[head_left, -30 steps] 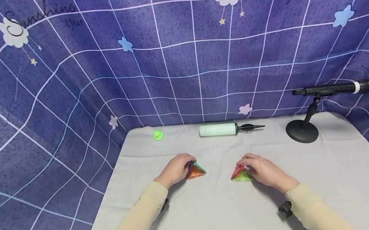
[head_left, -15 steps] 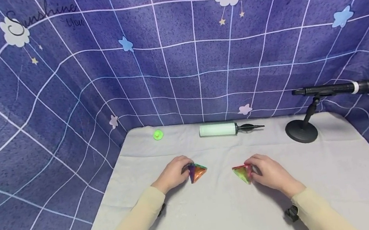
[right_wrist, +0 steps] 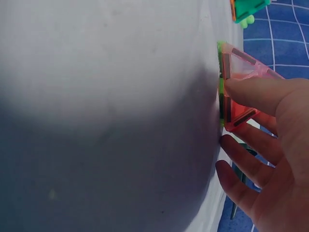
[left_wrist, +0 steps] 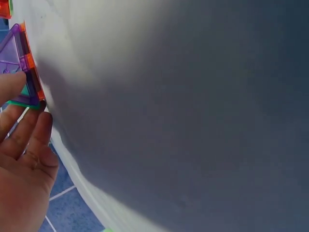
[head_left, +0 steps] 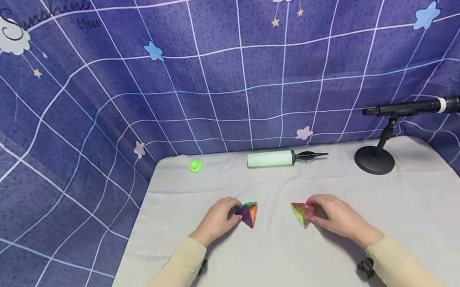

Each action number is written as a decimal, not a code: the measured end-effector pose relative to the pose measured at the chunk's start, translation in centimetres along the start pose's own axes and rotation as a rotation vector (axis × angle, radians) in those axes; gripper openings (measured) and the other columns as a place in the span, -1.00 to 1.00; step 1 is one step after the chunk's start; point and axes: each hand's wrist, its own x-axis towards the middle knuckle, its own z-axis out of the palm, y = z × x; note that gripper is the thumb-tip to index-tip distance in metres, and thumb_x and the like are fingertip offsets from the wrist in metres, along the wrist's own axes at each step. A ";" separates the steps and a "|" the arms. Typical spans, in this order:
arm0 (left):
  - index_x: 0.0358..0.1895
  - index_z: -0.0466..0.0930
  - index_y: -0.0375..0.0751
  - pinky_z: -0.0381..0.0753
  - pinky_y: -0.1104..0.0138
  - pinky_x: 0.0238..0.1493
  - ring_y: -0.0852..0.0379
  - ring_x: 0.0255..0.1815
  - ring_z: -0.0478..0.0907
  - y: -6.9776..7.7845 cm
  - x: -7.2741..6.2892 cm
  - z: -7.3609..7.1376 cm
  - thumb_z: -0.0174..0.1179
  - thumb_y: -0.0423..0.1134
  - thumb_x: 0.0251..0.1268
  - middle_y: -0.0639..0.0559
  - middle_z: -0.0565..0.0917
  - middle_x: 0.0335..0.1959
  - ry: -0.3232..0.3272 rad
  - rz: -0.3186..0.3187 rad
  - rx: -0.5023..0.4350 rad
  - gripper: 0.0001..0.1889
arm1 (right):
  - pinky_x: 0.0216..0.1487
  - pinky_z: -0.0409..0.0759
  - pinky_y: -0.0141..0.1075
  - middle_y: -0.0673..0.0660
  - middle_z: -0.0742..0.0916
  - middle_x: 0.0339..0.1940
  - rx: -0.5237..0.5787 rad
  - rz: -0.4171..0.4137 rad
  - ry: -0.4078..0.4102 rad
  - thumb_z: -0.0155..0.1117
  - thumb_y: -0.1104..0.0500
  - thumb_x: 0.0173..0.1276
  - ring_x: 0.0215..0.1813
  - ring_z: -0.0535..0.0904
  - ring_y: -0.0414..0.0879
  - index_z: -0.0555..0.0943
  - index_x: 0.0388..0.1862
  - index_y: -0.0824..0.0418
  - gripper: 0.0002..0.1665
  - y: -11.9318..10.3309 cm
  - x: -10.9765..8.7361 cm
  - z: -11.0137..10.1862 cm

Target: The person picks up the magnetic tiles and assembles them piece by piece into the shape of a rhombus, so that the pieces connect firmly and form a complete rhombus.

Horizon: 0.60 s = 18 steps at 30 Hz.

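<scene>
Two small pyramids built of translucent magnetic tiles are held over the white cloth, apart from each other. My left hand pinches the left pyramid, which shows purple, orange and green faces. In the left wrist view, the thumb presses on its purple tile with fingers behind. My right hand pinches the right pyramid, with pink-red and yellow-green faces. The right wrist view shows the thumb on its pink tile and the lower fingers spread loosely. Both pyramids point a corner down toward the cloth.
Along the back of the white-covered table lie a small green rubber duck and a pale green hand pump. A black microphone sits on a round-based stand at the back right. A blue grid-patterned curtain rises behind.
Both pyramids have been turned in the fingers, so different faces and corners show. Over the last second both hands have shifted slightly, still gripping them.
</scene>
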 end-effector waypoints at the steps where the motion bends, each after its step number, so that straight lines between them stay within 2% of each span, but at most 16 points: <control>1: 0.14 0.66 -0.18 0.54 0.12 0.24 0.03 0.11 0.61 0.1 0.0 0.1 0.43 -0.25 0.35 -0.01 0.71 0.06 -0.004 0.001 -0.003 -0.66 | 0.13 0.59 0.04 0.00 0.75 -0.12 0.004 0.003 -0.007 0.64 0.25 0.15 0.01 0.69 0.02 0.67 0.02 0.19 -0.54 0.0 0.0 0.1; 7: 0.19 0.66 -0.17 0.55 0.18 0.20 0.10 0.08 0.61 0.7 0.5 0.4 0.45 -0.22 0.33 0.03 0.70 0.04 -0.018 0.049 -0.009 -0.61 | 0.19 0.58 0.06 0.13 0.77 0.01 0.013 -0.012 -0.033 0.67 0.25 0.12 0.08 0.69 0.10 0.67 0.18 0.30 -0.38 -0.7 0.7 0.4; 10: 0.20 0.65 -0.17 0.56 0.22 0.17 0.13 0.06 0.60 1.0 0.8 0.8 0.47 -0.20 0.32 0.05 0.69 0.04 -0.032 0.073 -0.013 -0.58 | 0.18 0.59 0.05 0.14 0.77 0.01 0.019 -0.034 -0.035 0.66 0.26 0.10 0.07 0.69 0.09 0.67 0.21 0.31 -0.35 -1.1 1.0 0.6; 18: 0.31 0.60 -0.19 0.45 0.18 0.33 0.03 0.23 0.56 1.8 1.6 1.7 0.49 -0.13 0.29 -0.01 0.67 0.18 -0.052 0.124 0.033 -0.45 | 0.20 0.57 0.00 0.07 0.75 0.04 0.064 -0.071 -0.077 0.67 0.27 0.09 0.09 0.65 -0.03 0.61 0.36 0.27 -0.20 -1.7 1.6 1.1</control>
